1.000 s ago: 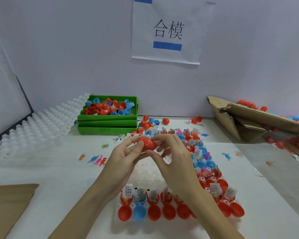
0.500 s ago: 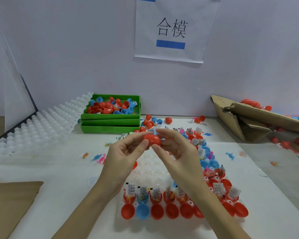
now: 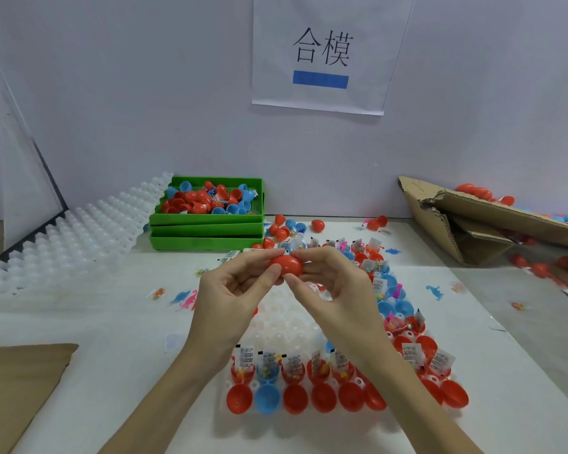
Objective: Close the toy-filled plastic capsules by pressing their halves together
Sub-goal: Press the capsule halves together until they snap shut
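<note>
We're pinching the red capsule [image 3: 286,265] end-to-end: left hand [image 3: 230,299] thumb and fingers on one half, right hand [image 3: 333,290] on the other, both clenched on it, so the squeeze runs along the seam axis. Open filled halves [image 3: 295,368] wait below our wrists.

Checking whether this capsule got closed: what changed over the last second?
Little. Both hands, left hand and right hand, keep pinching the same red capsule, which now looks closed; nothing was released. The tray of open capsules and green bin stayed put.
</note>
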Demonstrator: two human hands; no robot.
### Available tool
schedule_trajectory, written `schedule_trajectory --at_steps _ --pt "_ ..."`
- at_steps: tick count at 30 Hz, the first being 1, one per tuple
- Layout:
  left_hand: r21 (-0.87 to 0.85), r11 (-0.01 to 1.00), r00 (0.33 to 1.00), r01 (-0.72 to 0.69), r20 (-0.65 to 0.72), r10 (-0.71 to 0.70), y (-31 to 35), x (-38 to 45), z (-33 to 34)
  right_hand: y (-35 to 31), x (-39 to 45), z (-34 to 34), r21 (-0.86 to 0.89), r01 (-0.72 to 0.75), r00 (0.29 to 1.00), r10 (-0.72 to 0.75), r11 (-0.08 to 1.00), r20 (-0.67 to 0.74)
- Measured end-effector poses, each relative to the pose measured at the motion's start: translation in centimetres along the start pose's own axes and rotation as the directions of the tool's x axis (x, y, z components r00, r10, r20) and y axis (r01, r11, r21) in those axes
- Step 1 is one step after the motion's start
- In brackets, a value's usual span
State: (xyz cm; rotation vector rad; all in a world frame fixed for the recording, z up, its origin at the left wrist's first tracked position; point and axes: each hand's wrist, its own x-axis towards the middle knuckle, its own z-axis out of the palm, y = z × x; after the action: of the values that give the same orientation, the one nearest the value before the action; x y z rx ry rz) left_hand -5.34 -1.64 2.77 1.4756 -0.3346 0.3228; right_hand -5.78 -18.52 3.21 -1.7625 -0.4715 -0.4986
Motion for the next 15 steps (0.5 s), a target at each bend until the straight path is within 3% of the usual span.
schedule_trajectory --at_steps 3,6,11,15 --pt "0.001 1.000 1.000 0.004 0.020 -0.004 0.0 -0.1 0.0 -0.1 0.1 -0.2 0.104 -0.052 0.999 0.050 0.993 0.021" --pt "-0.012 1.000 0.999 0.018 0.034 -0.017 0.2 -0.1 0.0 0.0 0.1 -0.2 0.102 -0.056 0.998 0.054 0.993 0.019" --pt "0.015 1.000 0.999 -0.001 0.040 0.001 0.1 -0.8 1.4 0.5 -0.4 0.5 -0.142 0.090 0.994 -0.098 0.986 -0.051" --pt "0.130 0.991 0.999 -0.040 0.026 0.037 -0.1 -1.0 1.6 0.6 -0.8 1.4 -0.230 0.154 0.983 -0.173 0.961 -0.064"
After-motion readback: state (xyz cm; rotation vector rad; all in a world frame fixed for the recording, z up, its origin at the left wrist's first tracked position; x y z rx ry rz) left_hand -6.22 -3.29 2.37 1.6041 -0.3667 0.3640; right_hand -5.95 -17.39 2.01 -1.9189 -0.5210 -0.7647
